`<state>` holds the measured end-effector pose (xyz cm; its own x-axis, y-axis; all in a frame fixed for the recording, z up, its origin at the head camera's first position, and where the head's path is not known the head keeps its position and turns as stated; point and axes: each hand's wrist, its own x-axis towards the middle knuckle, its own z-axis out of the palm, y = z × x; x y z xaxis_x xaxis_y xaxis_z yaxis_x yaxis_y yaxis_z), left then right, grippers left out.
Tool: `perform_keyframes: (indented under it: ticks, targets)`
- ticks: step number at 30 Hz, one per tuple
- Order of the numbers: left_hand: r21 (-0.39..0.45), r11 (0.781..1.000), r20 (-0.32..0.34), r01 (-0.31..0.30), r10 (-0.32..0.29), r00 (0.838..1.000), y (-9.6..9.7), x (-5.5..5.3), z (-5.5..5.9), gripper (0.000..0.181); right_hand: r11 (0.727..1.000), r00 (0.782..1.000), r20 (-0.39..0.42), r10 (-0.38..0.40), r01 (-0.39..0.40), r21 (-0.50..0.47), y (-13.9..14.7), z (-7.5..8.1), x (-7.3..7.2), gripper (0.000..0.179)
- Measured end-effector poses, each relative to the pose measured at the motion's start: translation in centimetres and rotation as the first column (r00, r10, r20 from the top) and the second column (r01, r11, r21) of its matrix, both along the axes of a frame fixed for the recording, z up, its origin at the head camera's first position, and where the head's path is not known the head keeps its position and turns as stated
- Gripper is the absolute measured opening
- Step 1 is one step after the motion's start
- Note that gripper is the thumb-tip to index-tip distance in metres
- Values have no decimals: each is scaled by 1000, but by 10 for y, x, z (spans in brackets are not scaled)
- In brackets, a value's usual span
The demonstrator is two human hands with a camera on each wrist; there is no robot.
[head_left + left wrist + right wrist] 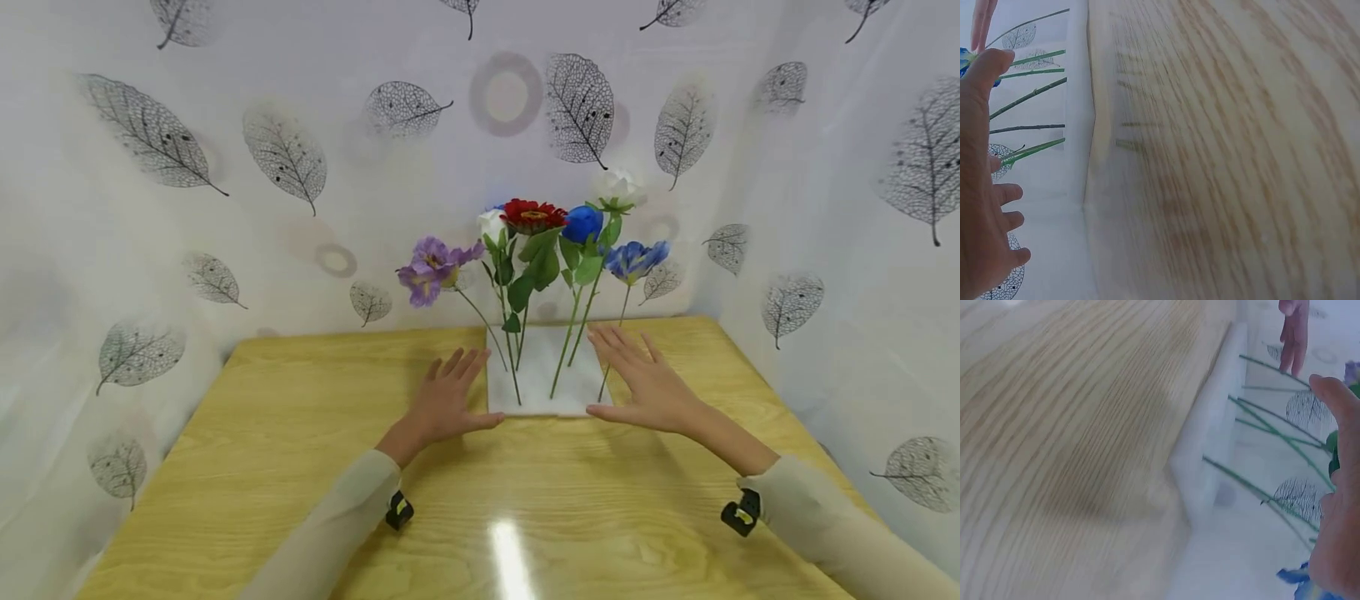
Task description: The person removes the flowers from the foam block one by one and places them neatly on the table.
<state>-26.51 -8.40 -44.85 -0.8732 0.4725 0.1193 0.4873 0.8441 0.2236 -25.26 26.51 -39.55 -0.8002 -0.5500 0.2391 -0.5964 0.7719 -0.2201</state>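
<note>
A white foam board point(536, 387) lies on the table with several artificial flowers standing in it. Among them are a purple flower point(433, 268) leaning left, a red flower point(532, 215), a white rose point(492, 227), a blue rose point(582, 223), a taller white flower point(619, 190) and a blue-violet flower point(636, 260) at right. My left hand point(450, 400) is spread at the board's left edge, thumb near its front corner. Opposite it, my right hand point(645, 383) spreads along the right edge. Neither hand grips anything; whether they touch the board I cannot tell.
The wooden table point(315, 433) extends around the board on the near side and both sides. Behind it and at the sides hangs a pale curtain point(315, 250) printed with leaves. A dark strap device point(400, 509) sits on each wrist.
</note>
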Motion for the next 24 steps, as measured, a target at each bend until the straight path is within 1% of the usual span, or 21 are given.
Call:
perform_keyframes:
  ticks: [5,8,11,14,17,19,20,24]
  targets:
    - [42,999,45,0,-2,999,4,-4,-1,112,996,997,14,-74,74,-40,22,-6,-3,119]
    - [59,998,76,-1,-3,997,8,-7,-2,116,993,994,55,-99,102,-66,31,-13,-8,121]
    - [77,997,100,-3,-5,995,13,-11,-5,120,988,986,135,-99,113,-105,37,-23,-15,123]
    - [113,994,126,-7,-7,992,17,-15,-9,125,982,973,215,-83,117,-148,40,-36,-23,122]
    - [141,990,145,-17,-4,989,22,-19,-13,128,979,963,264,-51,101,-177,40,-46,-32,123]
    - [151,988,158,-26,2,987,24,-21,-14,129,975,951,309,-32,97,-198,39,-51,-37,124]
    - [150,988,163,-28,4,987,25,-22,-15,129,973,940,340,-22,98,-210,39,-54,-39,125]
    - [154,988,180,-32,4,984,28,-25,-17,129,968,889,458,-13,126,-216,40,-62,-46,128]
